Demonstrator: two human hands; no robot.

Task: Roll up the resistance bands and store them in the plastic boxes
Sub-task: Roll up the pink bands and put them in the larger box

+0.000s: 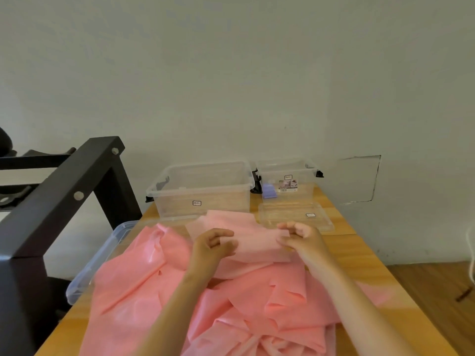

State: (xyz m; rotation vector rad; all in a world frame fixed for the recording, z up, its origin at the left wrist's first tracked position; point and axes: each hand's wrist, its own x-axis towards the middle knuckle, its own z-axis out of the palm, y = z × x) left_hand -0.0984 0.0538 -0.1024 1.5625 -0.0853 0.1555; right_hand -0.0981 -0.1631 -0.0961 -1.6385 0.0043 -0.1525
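Both hands, left hand point(214, 244) and right hand point(299, 236), pinch the pink band point(254, 240) stretched between them, two clear boxes point(203, 188) just beyond their fingertips.

Pale wooden worktop point(354, 255). Standing open at the far end: large clear box point(203, 191). Just right of that box: smaller clear box point(288, 173). Nearer and right of it: flat clear lid point(295, 217). Nearer and left: bluish lid point(97, 260), overhanging the worktop's edge. Just in front: heaped pink resistance bands point(154, 278).
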